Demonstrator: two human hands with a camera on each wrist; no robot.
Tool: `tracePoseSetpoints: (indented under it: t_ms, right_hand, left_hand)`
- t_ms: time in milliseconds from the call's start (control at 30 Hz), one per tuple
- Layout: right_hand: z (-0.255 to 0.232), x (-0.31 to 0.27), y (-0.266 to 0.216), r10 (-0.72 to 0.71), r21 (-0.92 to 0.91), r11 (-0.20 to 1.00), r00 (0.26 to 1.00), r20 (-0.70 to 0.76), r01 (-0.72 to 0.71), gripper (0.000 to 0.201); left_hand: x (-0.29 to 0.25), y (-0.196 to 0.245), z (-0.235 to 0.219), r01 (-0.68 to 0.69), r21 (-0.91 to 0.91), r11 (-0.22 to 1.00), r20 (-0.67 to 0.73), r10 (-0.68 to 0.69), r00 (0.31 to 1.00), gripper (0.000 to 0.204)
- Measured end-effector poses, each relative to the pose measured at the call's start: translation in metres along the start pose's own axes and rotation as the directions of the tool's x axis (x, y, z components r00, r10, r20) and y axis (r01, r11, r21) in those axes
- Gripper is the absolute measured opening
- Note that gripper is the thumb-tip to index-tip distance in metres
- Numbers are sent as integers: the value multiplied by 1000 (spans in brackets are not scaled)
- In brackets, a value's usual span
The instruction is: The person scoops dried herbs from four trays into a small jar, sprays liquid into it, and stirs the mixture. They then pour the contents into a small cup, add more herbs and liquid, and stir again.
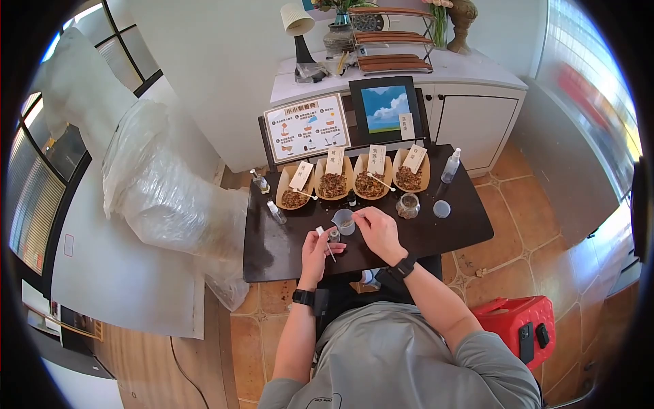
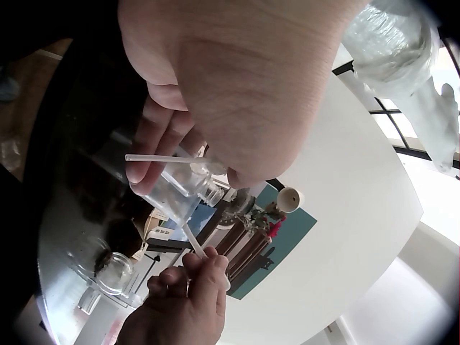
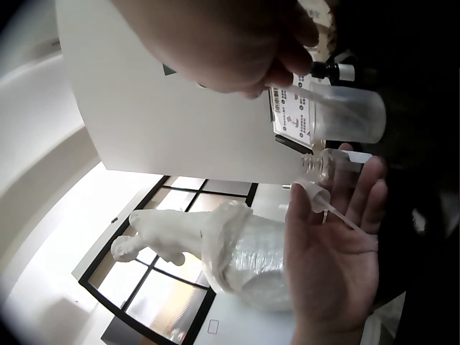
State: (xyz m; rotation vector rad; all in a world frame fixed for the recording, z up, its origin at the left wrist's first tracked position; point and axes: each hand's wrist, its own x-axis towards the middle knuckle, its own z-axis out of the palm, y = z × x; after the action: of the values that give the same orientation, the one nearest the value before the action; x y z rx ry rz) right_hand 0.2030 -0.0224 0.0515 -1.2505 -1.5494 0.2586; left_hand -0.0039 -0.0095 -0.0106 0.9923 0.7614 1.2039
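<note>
My left hand [image 1: 313,258] [image 2: 237,79] [image 3: 330,266] holds a white spray nozzle [image 3: 316,195] under the thumb, its thin tube [image 2: 154,158] slanting across the palm. A small clear glass bottle [image 1: 334,236] [image 3: 336,167], uncapped, stands by the fingers of that hand; whether they touch it I cannot tell. Beside it is a translucent plastic cup [image 1: 345,222] [image 3: 352,115]. With my right hand [image 1: 380,235] [image 2: 183,305] [image 3: 223,43] I pinch a thin white stick [image 2: 192,241] [image 3: 305,93], its lower end inside the cup.
Along the dark table [image 1: 286,259] are several paper trays of dried material [image 1: 334,185], a dark small bottle [image 1: 351,198], a glass jar [image 1: 408,206], a round lid [image 1: 441,208] and spray bottles [image 1: 451,165]. Behind them stand an instruction sign [image 1: 306,126] and a framed picture [image 1: 385,109].
</note>
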Motion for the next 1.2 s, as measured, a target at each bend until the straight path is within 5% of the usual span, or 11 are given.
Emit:
tracePoseSetpoints:
  t_ms: [333, 633, 733, 900, 1033, 1133, 1200]
  right_hand:
    - [-22, 10, -38, 42, 150, 989, 983, -179, -15, 10]
    - [-23, 5, -47, -59, 175, 983, 998, 26, 54, 11]
    - [-15, 3, -35, -200, 133, 971, 980, 6, 197, 11]
    - [-22, 4, -48, 12, 179, 984, 998, 64, -23, 11]
    - [-18, 3, -36, -135, 140, 982, 990, 42, 128, 12]
    - [-16, 2, -37, -49, 167, 985, 999, -5, 49, 12]
    - [-17, 5, -39, 30, 195, 981, 986, -166, 3, 10]
  left_hand:
    - [1, 0, -1, 4, -6, 1000, 10, -4, 1000, 19]
    - [1, 0, 0, 7, 3, 1000, 1, -7, 1000, 17]
    - [2, 1, 0, 8, 2, 1000, 4, -8, 1000, 18]
    - [-1, 5, 3, 27, 8, 1000, -13, -27, 1000, 19]
    - [0, 3, 3, 14, 1, 1000, -5, -14, 1000, 19]
    - [0, 1, 0, 7, -3, 1000, -2, -7, 1000, 20]
    - [1, 1, 0, 9, 2, 1000, 1, -9, 1000, 20]
